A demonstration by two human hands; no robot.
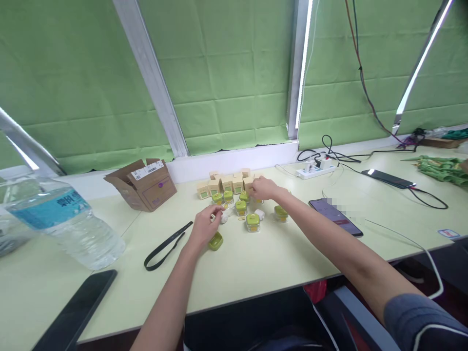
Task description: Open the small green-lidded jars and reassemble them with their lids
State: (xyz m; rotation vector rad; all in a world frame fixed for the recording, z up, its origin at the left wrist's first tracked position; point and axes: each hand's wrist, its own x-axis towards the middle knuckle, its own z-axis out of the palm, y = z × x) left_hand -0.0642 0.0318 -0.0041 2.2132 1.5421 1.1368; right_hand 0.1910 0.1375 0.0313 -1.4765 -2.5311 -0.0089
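My left hand (pixel 205 225) is closed in a pinch low over the table; what it holds, if anything, is too small to tell. Just beyond its fingertips lies a small white piece (pixel 224 218), and a loose olive-green square lid (pixel 215 241) sits below the hand. Farther back, my right hand (pixel 264 188) reaches down with bent fingers at the right end of a cluster of small cream boxes (pixel 227 183). Its fingertips are partly hidden. Several small clear containers with green lids (pixel 253 222) stand between the hands, and another container (pixel 281 213) is under my right forearm.
A brown cardboard box (pixel 146 185) stands open at the back left. Left are a water bottle (pixel 69 219), a dark phone (pixel 75 312) and a black strap (pixel 166 247). Right are a lit phone (pixel 335 217), power strip (pixel 316 169), another phone (pixel 388 179) and cables.
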